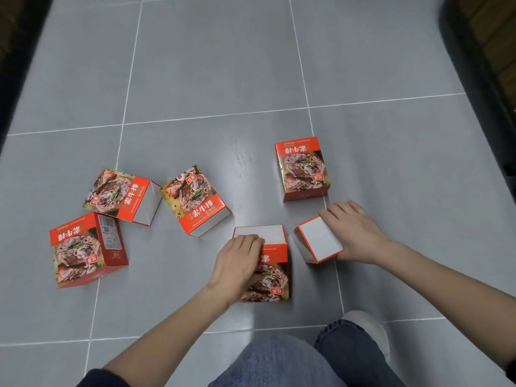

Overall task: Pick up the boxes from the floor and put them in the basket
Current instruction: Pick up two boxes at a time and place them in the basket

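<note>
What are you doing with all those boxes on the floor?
A person is gathering red food boxes off the gray tiled floor. Their left hand grips the middle box by its top edge, and their right hand holds the right box next to it. Four others lie untouched: the far box ahead and three left boxes off to the side. No basket is clearly in view.

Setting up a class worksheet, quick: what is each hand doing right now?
The left hand is closed, gripping the middle box by its top edge.
The right hand is closed around the tilted box beside it.
</note>
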